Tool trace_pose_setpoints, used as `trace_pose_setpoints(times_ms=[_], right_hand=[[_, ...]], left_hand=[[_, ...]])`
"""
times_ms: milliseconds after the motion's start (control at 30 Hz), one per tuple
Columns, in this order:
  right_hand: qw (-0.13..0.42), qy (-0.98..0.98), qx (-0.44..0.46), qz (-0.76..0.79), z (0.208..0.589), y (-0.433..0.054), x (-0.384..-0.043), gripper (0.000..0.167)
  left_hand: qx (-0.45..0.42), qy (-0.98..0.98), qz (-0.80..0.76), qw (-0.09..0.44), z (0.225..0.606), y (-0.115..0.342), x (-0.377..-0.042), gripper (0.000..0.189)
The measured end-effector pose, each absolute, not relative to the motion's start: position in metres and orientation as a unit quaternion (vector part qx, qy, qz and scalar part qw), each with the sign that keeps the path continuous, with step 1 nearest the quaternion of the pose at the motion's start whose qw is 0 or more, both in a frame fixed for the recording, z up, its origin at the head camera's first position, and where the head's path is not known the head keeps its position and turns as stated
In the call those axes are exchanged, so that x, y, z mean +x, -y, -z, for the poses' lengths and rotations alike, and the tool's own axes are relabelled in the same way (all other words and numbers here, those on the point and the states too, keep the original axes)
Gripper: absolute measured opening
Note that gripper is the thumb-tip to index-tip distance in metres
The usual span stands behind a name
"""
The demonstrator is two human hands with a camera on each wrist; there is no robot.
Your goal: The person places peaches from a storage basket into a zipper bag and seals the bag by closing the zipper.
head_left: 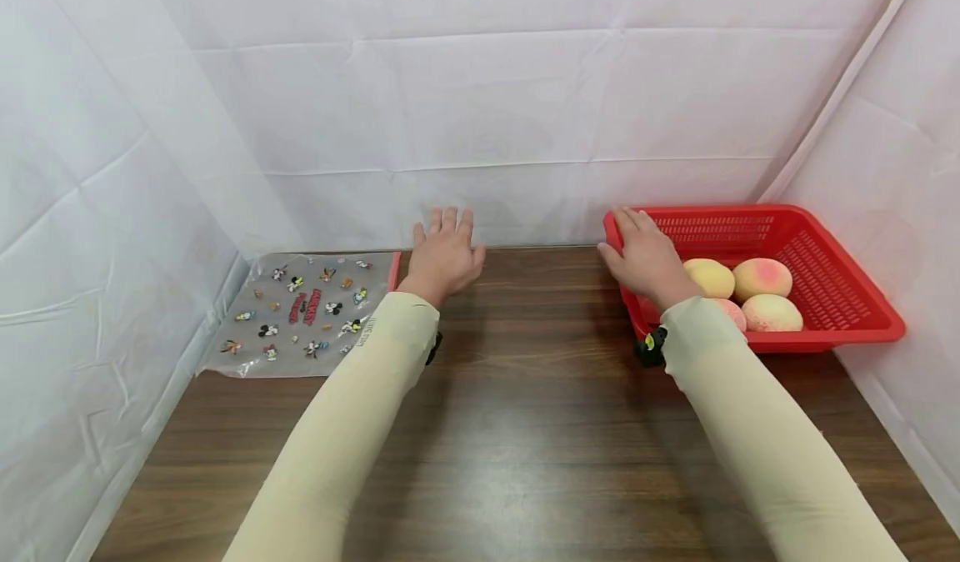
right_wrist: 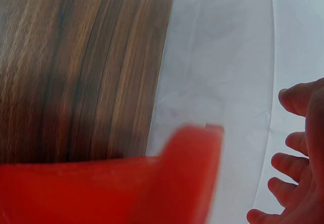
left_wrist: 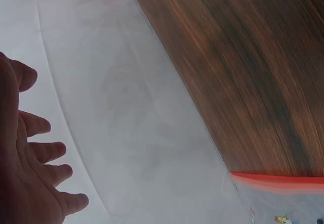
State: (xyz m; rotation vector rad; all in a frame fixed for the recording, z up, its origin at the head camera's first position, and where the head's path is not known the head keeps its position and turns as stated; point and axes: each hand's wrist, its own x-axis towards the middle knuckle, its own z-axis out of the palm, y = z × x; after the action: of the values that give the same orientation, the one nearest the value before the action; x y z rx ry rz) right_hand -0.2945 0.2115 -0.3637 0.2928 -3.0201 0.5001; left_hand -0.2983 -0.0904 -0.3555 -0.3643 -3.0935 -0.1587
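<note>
My left hand (head_left: 445,259) is held out over the back of the table with its fingers extended and nothing in them. To its left lies a flat, clear plastic pouch (head_left: 300,316) printed with small cartoon figures; its red edge (left_wrist: 278,179) also shows in the left wrist view. My right hand (head_left: 647,258) hovers above the left end of a red plastic basket (head_left: 847,283), fingers stretched out and holding nothing. In the basket sit several peaches (head_left: 762,278), partly hidden behind the right wrist. The right wrist view shows the basket's corner (right_wrist: 187,168) below the right hand (right_wrist: 298,168), apart from it.
The dark wood table (head_left: 495,429) spans the foreground. White cloth walls (head_left: 487,103) enclose it at the back and both sides. The basket stands against the back right, near the right cloth wall (head_left: 885,170).
</note>
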Motion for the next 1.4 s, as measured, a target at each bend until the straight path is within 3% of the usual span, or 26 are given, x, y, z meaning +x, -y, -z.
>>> trace_pose_setpoints(times_ms=[600, 1000, 1400], right_hand=[[0.002, 0.982, 0.064, -0.18, 0.355, -0.251, -0.292, 0.079], [0.03, 0.983, 0.047, -0.176, 0.351, -0.28, -0.289, 0.076], [0.024, 0.982, 0.04, -0.183, 0.356, -0.309, -0.279, 0.075]], left_hand=[[-0.136, 0.989, 0.064, -0.004, 0.362, 0.06, -0.301, 0.064], [-0.15, 0.986, 0.075, -0.01, 0.364, 0.043, -0.299, 0.063], [-0.157, 0.984, 0.08, -0.016, 0.368, 0.029, -0.294, 0.064]])
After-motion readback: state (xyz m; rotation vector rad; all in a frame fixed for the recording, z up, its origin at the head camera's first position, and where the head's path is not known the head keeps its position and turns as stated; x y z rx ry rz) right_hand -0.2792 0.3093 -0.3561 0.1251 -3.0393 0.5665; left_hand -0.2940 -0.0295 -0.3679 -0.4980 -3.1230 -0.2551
